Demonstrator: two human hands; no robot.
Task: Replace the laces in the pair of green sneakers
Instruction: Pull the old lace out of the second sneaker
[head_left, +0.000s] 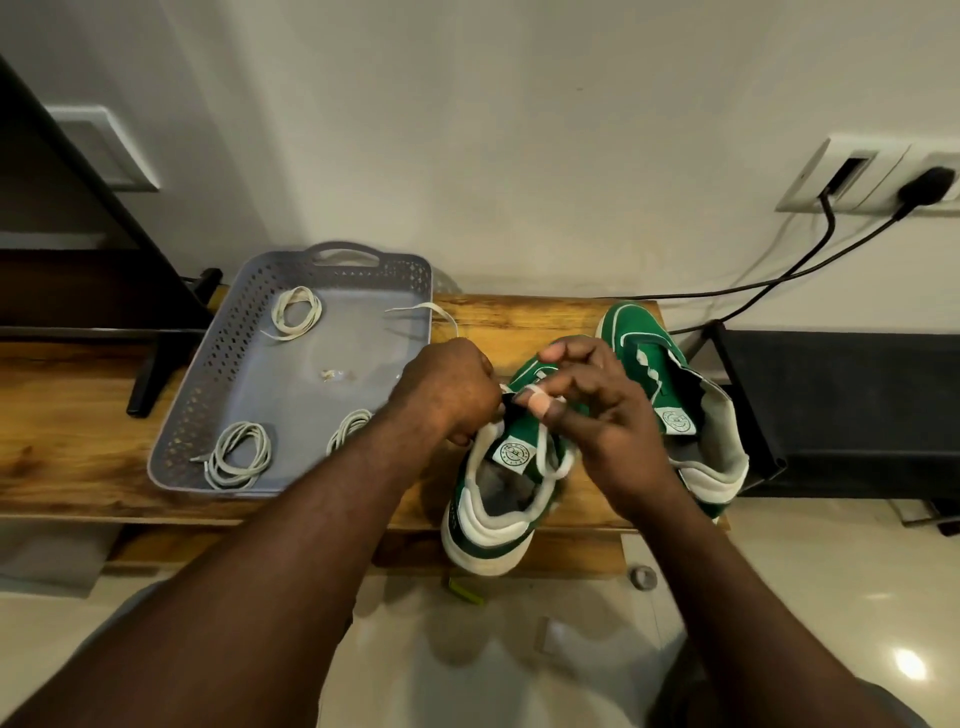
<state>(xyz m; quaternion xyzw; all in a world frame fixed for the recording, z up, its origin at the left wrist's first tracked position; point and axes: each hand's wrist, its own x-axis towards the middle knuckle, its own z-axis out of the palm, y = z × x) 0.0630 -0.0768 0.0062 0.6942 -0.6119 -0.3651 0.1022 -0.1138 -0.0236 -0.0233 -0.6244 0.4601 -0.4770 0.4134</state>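
On your left, a grey tray sits on the wooden bench. It holds three coiled laces: a back coil, a front-left coil and a front-right coil, which is partly behind your left forearm. One loose lace runs over the tray's right rim to your left hand, which is curled into a tight fist around it.

Two green sneakers stand on the bench. The near sneaker is between your hands, its heel over the front edge. Your right hand is narrowly closed, with its thumb and bandaged finger pinching the lace loop above the tongue. The far sneaker is just beside it on the right, with nothing touching it.
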